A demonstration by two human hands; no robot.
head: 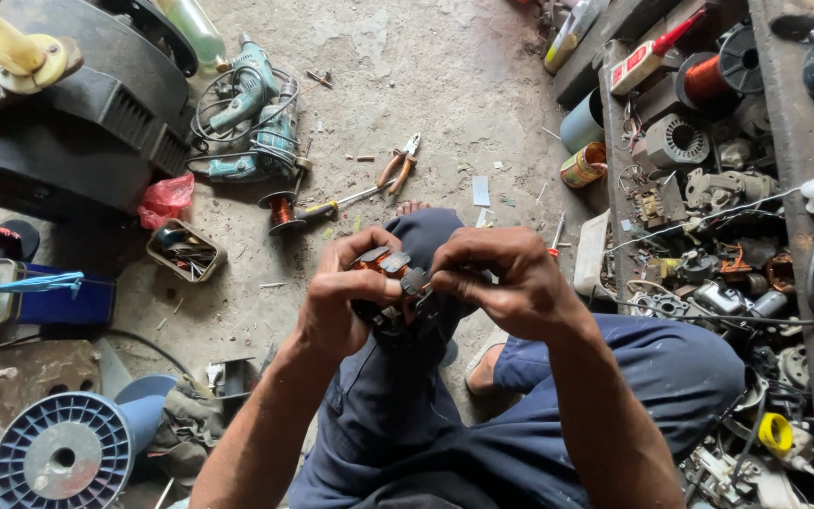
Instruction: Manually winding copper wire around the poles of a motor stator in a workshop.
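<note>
A bare concrete floor (445, 85), stained and littered with scraps, fills the head view. Over a raised knee in blue trousers, the left hand (341, 302) curls round a small motor stator (398, 292) with copper windings, thumb on top and fingers closed about its near side. The right hand (506, 278) comes in from the other side, fingertips pinched tight on the stator's upper edge, wrist bent down. Ahead on the floor lie orange-handled pliers (399, 168), a screwdriver (336, 203) and two teal power drills (252, 113). A blue wire spool (60, 457) sits near left. A cluttered shelf (708, 217) of motor parts runs along the right.
</note>
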